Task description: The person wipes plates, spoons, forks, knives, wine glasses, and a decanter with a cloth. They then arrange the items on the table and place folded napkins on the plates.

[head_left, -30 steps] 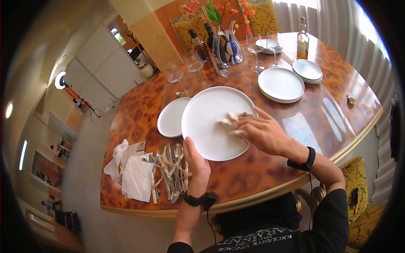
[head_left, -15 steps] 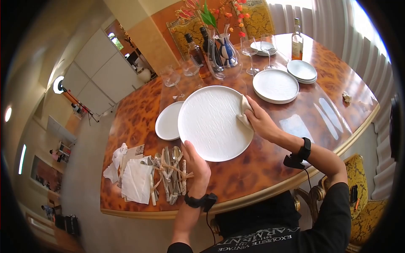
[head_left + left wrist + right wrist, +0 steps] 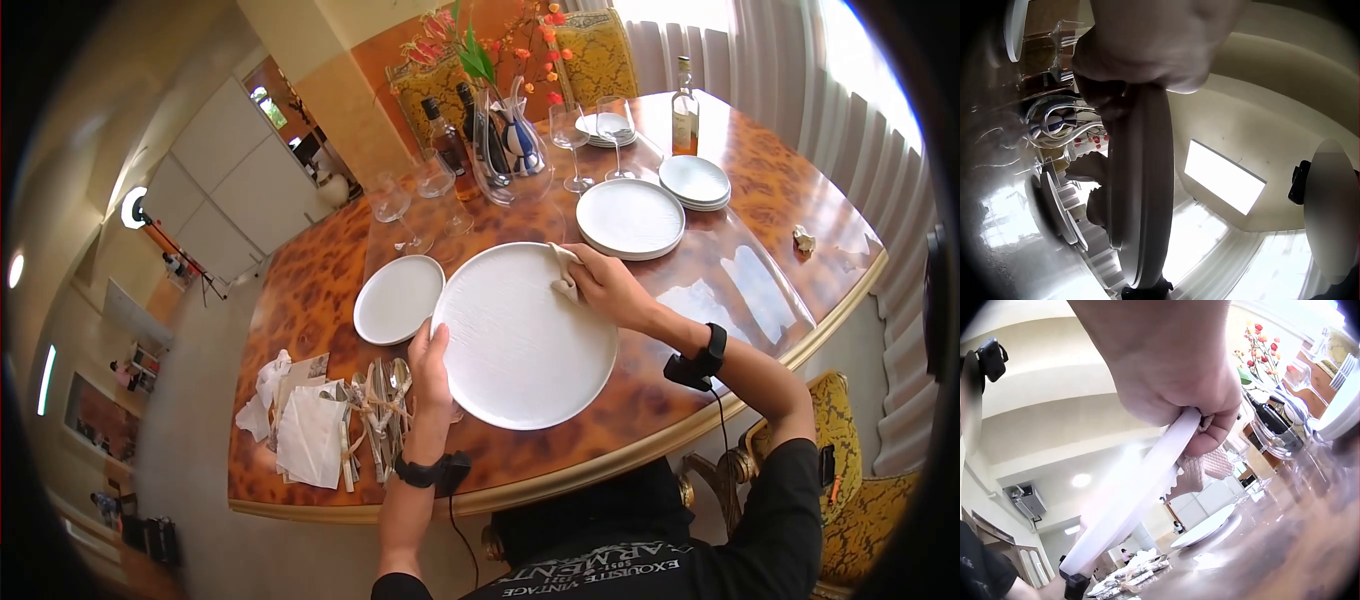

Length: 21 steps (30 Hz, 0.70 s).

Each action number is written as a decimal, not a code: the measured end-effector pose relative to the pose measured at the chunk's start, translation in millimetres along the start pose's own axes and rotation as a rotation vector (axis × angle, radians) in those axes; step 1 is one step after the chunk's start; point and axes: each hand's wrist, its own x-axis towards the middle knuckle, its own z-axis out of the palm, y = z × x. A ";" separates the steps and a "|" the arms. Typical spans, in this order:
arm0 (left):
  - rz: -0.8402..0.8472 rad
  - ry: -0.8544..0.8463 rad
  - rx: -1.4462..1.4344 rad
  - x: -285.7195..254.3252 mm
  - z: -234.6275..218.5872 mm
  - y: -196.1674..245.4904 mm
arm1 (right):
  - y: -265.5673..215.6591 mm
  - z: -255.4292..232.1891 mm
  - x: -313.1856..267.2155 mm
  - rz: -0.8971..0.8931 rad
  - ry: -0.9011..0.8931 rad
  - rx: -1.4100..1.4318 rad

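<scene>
A large round white plate (image 3: pixel 525 345) is held up above the table between both hands. My left hand (image 3: pixel 430 370) grips its left edge, thumb on the face and fingers beneath. At the upper right rim, my right hand (image 3: pixel 612 287) pinches a light cloth (image 3: pixel 565 275) round the edge. In the right wrist view the textured cloth (image 3: pixel 1200 472) hangs below the curled fingers, beside the plate (image 3: pixel 1141 487). The left wrist view shows the plate (image 3: pixel 1147 187) edge-on under the left hand (image 3: pixel 1154 50).
A smaller white plate (image 3: pixel 400 300) lies left of the held one. Cutlery bundles (image 3: pixel 375 415) and napkins (image 3: pixel 312 435) lie front left. Stacked plates (image 3: pixel 630 218), wine glasses (image 3: pixel 568 130), a glass decanter (image 3: pixel 510 165) and bottles (image 3: pixel 685 115) stand farther back. A crumpled scrap (image 3: pixel 803 239) lies right.
The right hand has gone from wiping the plate's face with the cloth to its right rim, then along to the upper rim. The plate has come lower and slightly right in view.
</scene>
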 end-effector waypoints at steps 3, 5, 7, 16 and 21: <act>0.070 0.154 -0.052 -5.5 9.1 -2.4 | 2.5 16.9 -25.8 0.341 0.070 0.187; 0.163 0.319 -0.133 -8.6 14.7 -9.3 | -6.9 26.5 -43.3 0.437 -0.003 0.350; 0.185 0.365 -0.086 -14.3 22.7 -25.4 | -6.0 42.3 -49.9 0.295 0.121 0.257; -0.235 -0.077 -0.124 -5.8 -12.8 27.8 | -8.6 -15.3 -9.3 0.131 -0.107 0.034; -0.226 -0.020 -0.277 -9.1 -8.1 14.1 | 0.7 -1.5 -7.6 0.249 -0.085 -0.014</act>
